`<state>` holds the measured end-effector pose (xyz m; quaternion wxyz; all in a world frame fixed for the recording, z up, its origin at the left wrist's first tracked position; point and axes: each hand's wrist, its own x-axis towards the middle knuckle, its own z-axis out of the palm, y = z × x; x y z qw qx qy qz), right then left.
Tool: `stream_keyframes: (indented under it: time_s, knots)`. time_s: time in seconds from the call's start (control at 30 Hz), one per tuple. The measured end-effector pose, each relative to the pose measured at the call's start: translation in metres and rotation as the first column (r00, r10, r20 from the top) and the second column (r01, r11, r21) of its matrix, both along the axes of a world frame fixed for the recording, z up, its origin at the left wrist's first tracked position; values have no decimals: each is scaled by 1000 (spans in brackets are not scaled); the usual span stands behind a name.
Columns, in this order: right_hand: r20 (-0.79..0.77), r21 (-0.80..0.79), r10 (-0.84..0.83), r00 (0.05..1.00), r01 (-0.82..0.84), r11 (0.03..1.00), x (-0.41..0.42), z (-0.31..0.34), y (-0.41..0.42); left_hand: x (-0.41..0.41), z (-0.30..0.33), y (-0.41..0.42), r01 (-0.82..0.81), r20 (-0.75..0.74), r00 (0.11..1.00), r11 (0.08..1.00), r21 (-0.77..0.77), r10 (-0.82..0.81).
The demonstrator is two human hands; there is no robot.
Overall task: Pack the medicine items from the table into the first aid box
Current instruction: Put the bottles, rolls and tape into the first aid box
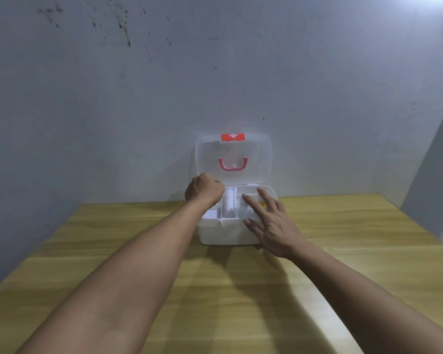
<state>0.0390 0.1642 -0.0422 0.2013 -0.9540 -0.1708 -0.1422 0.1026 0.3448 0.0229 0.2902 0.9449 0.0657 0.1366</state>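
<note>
A white first aid box point(223, 232) stands at the far middle of the wooden table point(113, 251). Its clear lid point(256, 159) is up, with a red cross clasp at the top and a pink handle. A divided tray inside holds white items point(229, 203) and something yellow at the right, partly hidden. My left hand point(205, 189) is curled into a fist over the tray's back left corner; I cannot see what its fingers hold. My right hand point(273, 223) lies with fingers spread over the tray's right side and the front right corner.
The box sits close to a grey wall point(215, 72) behind the table. The table's far edge runs just behind the box. A wall corner juts in at the right point(435, 175).
</note>
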Motion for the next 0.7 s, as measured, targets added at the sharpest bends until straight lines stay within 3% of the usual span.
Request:
stream_keyframes:
  time_s: [0.07, 0.13, 0.27, 0.43, 0.7]
  knots:
    - [-7, -1, 0, 1000, 0, 1000, 0, 0, 0, 0, -4, 6, 55, 6, 998, 992, 116, -56]
    - [-7, -5, -2, 1000, 2, 1000, 0, 0, 0, -1, -11, 10, 163, -100, 985, 962, 220, -144]
    - [-4, -7, -1, 1000, 1, 1000, 0, 0, 0, -3, -28, 18, 322, -302, 924, 903, 284, -235]
    - [0, -18, -4, 1000, 4, 1000, 1, -1, 0, -7, -29, 24, 362, -298, 913, 889, 279, -278]
    - [-18, -19, -10, 1000, 9, 1000, 1, -2, 1, -23, -26, 48, 281, -145, 955, 945, 169, -259]
